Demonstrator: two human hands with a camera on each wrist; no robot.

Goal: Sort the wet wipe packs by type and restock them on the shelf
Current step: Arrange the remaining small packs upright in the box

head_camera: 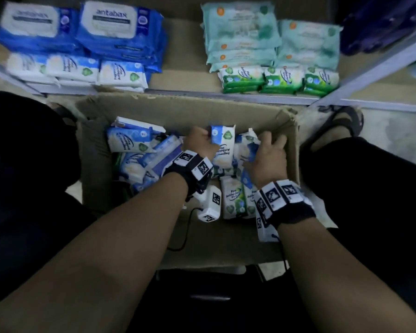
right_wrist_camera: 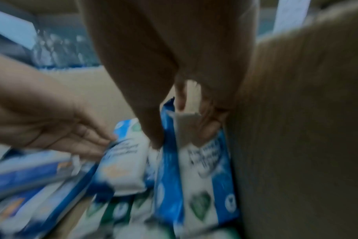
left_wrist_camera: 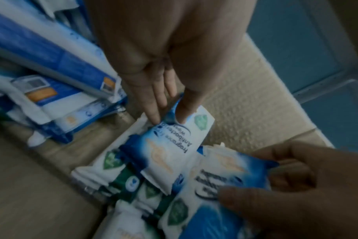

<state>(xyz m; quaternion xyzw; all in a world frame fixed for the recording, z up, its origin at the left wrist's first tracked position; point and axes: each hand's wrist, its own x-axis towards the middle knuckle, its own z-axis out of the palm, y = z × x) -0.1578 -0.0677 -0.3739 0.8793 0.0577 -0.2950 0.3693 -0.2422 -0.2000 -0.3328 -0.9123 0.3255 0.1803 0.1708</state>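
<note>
Two blue antibacterial wipe packs (head_camera: 222, 145) (head_camera: 246, 150) sat at twelve o'clock in the cardboard box (head_camera: 94, 164); my left hand (head_camera: 198, 143) pinched one, my right hand (head_camera: 269, 155) gripped another. I judged lifting them straight up was best.

Dark sandal (head_camera: 341, 123) on grey floor (head_camera: 394, 138), black cable (head_camera: 187, 234), purple packages (head_camera: 380, 22)

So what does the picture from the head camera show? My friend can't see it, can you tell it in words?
Two hands reach into a cardboard box of wet wipe packs: the left hand holds a blue and white pack, the right hand grips another pack. Behind the box, a shelf holds sorted stacks of blue, white, mint and green packs.
</note>
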